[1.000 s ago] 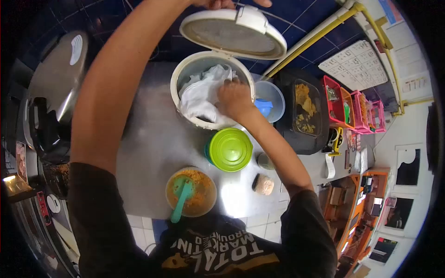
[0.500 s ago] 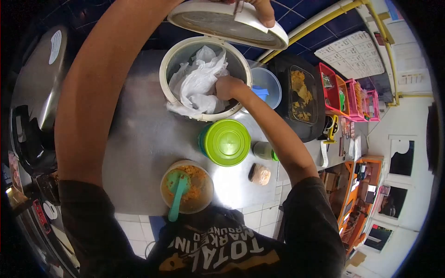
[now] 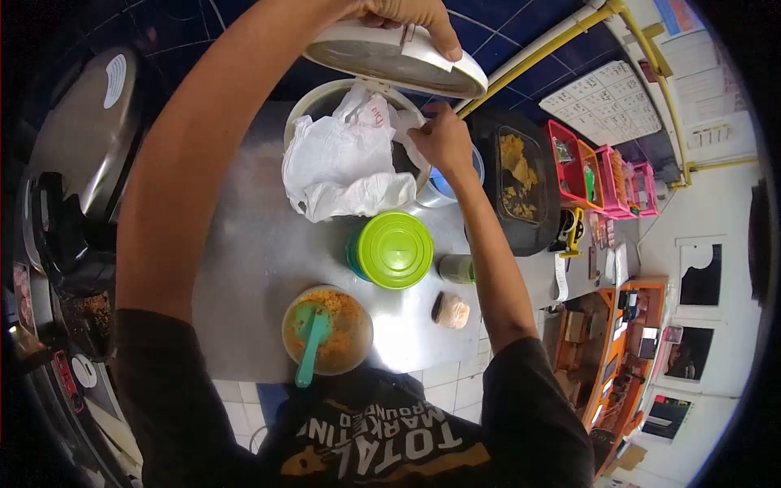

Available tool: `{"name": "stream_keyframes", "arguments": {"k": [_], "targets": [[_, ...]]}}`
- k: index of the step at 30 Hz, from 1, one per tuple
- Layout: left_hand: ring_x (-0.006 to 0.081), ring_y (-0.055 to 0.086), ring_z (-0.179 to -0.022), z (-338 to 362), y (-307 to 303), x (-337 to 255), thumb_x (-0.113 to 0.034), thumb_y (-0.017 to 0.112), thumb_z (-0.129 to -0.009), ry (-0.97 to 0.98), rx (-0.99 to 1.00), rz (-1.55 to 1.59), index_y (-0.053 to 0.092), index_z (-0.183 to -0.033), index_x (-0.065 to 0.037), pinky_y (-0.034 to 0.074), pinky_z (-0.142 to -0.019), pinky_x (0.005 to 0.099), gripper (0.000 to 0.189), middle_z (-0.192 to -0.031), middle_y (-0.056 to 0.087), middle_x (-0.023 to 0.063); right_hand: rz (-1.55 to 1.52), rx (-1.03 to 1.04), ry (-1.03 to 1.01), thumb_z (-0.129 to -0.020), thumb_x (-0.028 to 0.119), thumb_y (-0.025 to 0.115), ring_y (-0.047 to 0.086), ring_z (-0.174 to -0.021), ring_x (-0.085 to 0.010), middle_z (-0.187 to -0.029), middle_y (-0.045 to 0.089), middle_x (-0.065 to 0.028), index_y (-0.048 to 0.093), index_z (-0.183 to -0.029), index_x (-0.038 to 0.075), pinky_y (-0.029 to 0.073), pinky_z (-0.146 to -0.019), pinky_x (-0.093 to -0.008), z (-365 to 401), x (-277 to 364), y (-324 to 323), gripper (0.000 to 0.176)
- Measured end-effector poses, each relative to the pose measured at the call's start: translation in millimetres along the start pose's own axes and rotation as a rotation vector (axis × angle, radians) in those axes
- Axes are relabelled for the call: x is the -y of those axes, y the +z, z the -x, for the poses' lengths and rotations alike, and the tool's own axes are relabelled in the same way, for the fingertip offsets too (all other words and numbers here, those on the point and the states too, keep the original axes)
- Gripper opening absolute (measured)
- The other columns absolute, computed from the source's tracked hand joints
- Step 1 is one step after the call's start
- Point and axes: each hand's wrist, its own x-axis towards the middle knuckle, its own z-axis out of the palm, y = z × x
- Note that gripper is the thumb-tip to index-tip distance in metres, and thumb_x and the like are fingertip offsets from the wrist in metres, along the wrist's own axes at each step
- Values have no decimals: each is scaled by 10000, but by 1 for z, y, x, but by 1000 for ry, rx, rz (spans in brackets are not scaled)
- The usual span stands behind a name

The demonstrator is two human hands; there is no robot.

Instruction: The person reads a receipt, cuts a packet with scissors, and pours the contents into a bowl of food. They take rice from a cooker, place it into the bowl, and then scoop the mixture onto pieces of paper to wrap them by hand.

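My left hand (image 3: 423, 18) grips the edge of a raised, hinged white lid (image 3: 382, 61) with its fingers wrapped over the rim. Below it is a round, pale-rimmed insulated container (image 3: 303, 110), its mouth largely covered by a white plastic bag (image 3: 338, 159) that spreads over the near rim. At the container's right side, my right hand (image 3: 447, 142) has its fingers closed on the bag's edge. What lies under the bag is hidden.
Nearer me stand a lime-lidded tub (image 3: 396, 250) and a bowl (image 3: 364, 346) of orange crumbly food with a teal scoop (image 3: 311, 342). A translucent bucket (image 3: 474, 167), a black tray of yellowish pieces (image 3: 521, 175) and colored baskets (image 3: 578, 159) line the right.
My right hand has come up out of the container to its right rim, pulling the bag. The bag now spreads over the near rim. The lid has shifted slightly left and down in view.
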Motion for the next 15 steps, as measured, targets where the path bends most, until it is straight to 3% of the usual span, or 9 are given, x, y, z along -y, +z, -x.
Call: {"name": "stream_keyframes", "arguments": {"k": [5, 7, 8, 9, 11, 12, 14, 15], "targets": [[381, 585, -1186, -1, 4, -3, -411, 863, -651, -12, -80, -124, 422, -1380, 162, 465, -971, 407, 1026, -1347, 529, 337, -57, 17, -3, -787, 157, 741, 712, -755, -330, -818, 729, -145, 722, -934, 40, 556, -704, -418, 10, 1, -11, 189], [383, 581, -1192, -2, 0, -4, -414, 862, -652, -22, -32, -123, 422, -1383, 158, 462, -977, 408, 1027, -1349, 528, 338, 159, -51, -194, -796, 115, 706, 699, -728, -353, -812, 723, -145, 730, -960, 46, 557, -694, -431, 17, 18, -13, 180], [385, 578, -1199, -3, -2, -5, -417, 861, -653, -35, 20, -122, 422, -1386, 154, 459, -983, 408, 1027, -1352, 526, 338, 8, -14, -188, -787, 90, 679, 682, -871, -380, -970, 713, -175, 739, -981, 68, 549, -766, -446, 18, 30, -18, 205], [385, 578, -1199, -3, -2, -5, -417, 861, -653, -34, 19, -122, 422, -1386, 154, 459, -983, 408, 1027, -1352, 526, 338, 8, -15, -189, -787, 90, 679, 682, -871, -380, -970, 713, -175, 739, -981, 68, 549, -766, -446, 15, 34, -12, 205], [389, 554, -1237, 0, -1, -6, -421, 858, -658, -42, 8, -91, 406, -1400, 149, 438, -1021, 405, 1040, -1371, 510, 339, -17, 61, -420, -765, 95, 683, 633, -1045, -379, -1134, 660, -196, 743, -969, 81, 525, -859, -446, 3, 36, 3, 214], [389, 554, -1237, 0, 0, -5, -421, 858, -658, -40, 7, -94, 406, -1400, 149, 438, -1021, 405, 1040, -1371, 510, 339, -17, 58, -420, -765, 95, 683, 633, -1045, -379, -1134, 660, -196, 743, -969, 81, 525, -859, -446, -7, 30, 17, 214], [389, 537, -1263, -2, 3, -3, -421, 856, -663, -18, -73, -144, 373, -1422, 145, 430, -1041, 409, 1063, -1392, 492, 338, 232, 137, -697, -756, 102, 683, 574, -1149, -376, -1207, 611, -211, 744, -961, 84, 496, -932, -438, -24, 16, 42, 215], [389, 537, -1263, -2, 5, -2, -421, 856, -663, -16, -77, -147, 373, -1422, 145, 430, -1041, 409, 1063, -1392, 492, 338, 233, 132, -699, -756, 102, 683, 574, -1149, -376, -1207, 611, -211, 744, -961, 84, 496, -932, -438, -27, 13, 44, 215]]}}
